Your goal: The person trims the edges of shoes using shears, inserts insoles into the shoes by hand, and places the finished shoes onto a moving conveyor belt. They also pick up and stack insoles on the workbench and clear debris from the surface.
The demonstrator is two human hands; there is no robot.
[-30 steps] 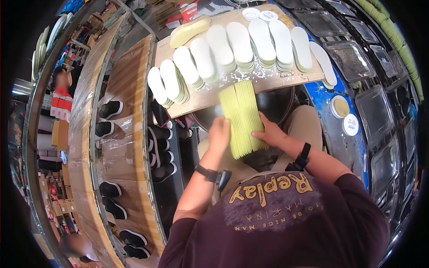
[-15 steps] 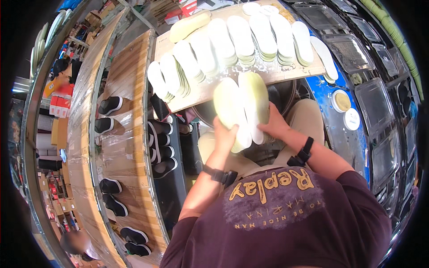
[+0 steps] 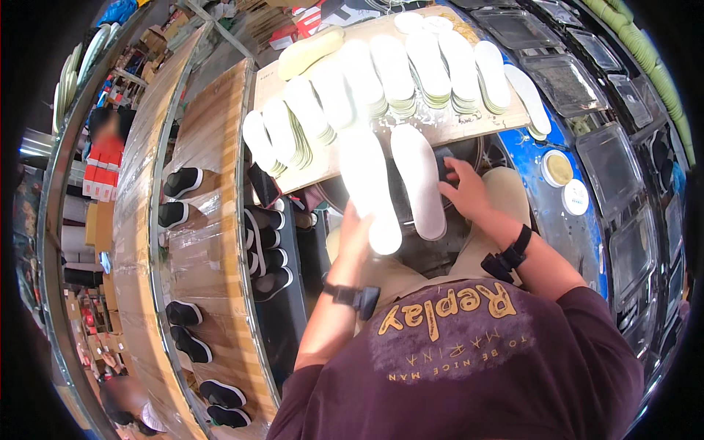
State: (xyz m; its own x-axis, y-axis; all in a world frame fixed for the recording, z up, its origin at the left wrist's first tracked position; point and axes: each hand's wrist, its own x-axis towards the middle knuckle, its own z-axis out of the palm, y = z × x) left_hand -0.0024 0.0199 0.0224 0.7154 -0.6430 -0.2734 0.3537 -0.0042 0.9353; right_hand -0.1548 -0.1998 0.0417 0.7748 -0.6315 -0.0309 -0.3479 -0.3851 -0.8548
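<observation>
Two long white shoe insoles stand side by side in front of me, below the board's near edge. My left hand grips the left insole along its lower left side, with its fingers hidden behind it. The right insole tilts beside it, its top end near the board. My right hand is just right of that insole with its fingers apart; whether the thumb touches the edge cannot be made out. Stacks of white insoles fan across the wooden board beyond my hands.
On the left stands a wrapped rack with black shoes on its boards. A blue surface at right bears two round tubs. Clear plastic trays line the far right. Another person shows at the lower left.
The two insoles have turned from their yellowish sides to bright white faces and moved slightly apart. My right hand has come off its insole and its fingers have spread.
</observation>
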